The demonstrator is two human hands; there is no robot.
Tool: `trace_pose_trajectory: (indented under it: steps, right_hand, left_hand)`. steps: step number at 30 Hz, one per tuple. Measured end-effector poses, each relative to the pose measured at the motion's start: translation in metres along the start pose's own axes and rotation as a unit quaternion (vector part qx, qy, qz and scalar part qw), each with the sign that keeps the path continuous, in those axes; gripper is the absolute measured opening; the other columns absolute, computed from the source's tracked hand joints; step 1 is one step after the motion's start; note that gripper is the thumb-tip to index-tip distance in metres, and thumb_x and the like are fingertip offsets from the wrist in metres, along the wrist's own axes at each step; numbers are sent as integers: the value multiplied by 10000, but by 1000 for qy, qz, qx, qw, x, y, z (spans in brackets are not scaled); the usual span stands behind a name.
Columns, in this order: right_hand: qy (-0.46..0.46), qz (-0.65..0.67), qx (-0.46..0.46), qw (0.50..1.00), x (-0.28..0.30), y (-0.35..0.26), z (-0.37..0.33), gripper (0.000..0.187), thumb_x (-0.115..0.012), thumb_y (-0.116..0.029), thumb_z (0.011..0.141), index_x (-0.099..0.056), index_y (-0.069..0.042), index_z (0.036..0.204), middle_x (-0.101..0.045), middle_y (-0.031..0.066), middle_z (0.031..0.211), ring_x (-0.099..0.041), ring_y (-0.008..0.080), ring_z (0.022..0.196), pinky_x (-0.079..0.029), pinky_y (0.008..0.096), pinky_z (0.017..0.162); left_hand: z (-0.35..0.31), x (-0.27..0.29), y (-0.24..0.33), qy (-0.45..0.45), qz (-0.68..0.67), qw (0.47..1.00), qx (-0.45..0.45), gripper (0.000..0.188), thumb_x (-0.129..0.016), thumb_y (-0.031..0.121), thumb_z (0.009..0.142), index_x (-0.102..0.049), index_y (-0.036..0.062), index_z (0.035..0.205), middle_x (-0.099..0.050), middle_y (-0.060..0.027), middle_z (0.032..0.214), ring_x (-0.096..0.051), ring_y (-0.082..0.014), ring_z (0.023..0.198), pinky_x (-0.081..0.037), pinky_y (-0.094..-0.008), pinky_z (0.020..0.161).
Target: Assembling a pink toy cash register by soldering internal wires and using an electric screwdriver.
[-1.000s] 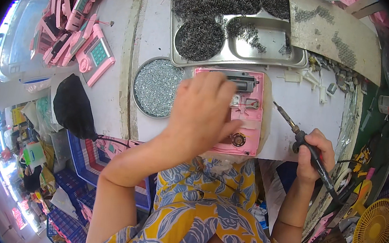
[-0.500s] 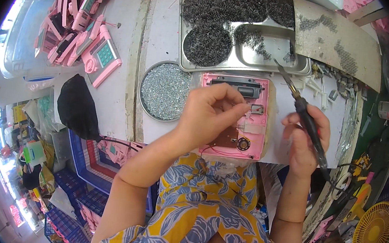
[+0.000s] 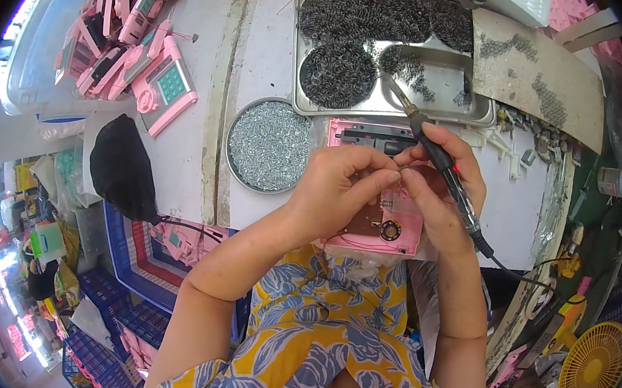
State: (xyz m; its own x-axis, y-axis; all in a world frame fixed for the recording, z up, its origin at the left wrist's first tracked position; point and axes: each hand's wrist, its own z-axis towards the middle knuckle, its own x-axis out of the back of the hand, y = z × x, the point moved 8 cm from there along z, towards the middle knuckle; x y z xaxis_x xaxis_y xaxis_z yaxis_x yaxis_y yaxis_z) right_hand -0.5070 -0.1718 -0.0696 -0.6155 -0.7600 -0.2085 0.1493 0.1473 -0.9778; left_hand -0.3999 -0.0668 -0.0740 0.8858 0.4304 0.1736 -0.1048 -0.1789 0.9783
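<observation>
A white worktop (image 3: 517, 216) carried a compartmented metal tray (image 3: 443, 73), a round dish (image 3: 230, 140) and an opened pink casing (image 3: 405, 219). A pink device (image 3: 162, 91) with green keys lay at left.

The yellow garment (image 3: 303, 345) bears grey-blue floral shapes.

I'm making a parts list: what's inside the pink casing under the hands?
The pink casing holds a long black part at its far end; a brown board and round part nearer. The left hand and right hand hide much of its middle.
</observation>
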Motion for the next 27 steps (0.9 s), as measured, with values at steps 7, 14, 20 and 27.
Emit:
trace_pose_trajectory:
  steps: [7, 14, 20, 27]
  right_hand:
    - [-15, 7, 36, 999, -4, 0, 0, 478, -642, 92, 881, -568, -29, 1336, -607, 67, 1030, -638, 115, 933, -552, 250, 812]
    - [-10, 4, 46, 999, -7, -2, 0, 479, -651, 91, 872, -566, -27, 1329, -597, 61, 1029, -635, 110, 926, -555, 247, 785]
    - [-12, -32, 65, 997, -5, -3, -1, 481, -667, 86, 856, -572, -29, 1313, -586, 59, 1045, -627, 103, 907, -534, 236, 758]
    - [40, -183, 151, 971, -4, -16, -12, 443, -694, 89, 809, -627, -32, 1230, -591, 84, 996, -617, 143, 829, -508, 256, 730]
  left_hand:
    - [0, 0, -7, -18, -35, 998, 40, 168, -681, 145, 966, -720, -16, 940, -678, -57, 680, -647, -103, 599, -502, -269, 544]
    - [0, 1, -7, -51, -25, 998, 39, 171, -630, 110, 1003, -726, -17, 944, -697, -12, 787, -549, -42, 636, -454, -213, 571]
    - [0, -2, -6, -71, -61, 994, 55, 161, -628, 108, 1002, -726, -9, 948, -714, -18, 810, -544, -39, 642, -444, -205, 568]
    - [-1, 6, -14, -4, -48, 998, 41, 121, -673, 99, 959, -708, -5, 910, -703, -10, 814, -541, -40, 641, -442, -211, 565]
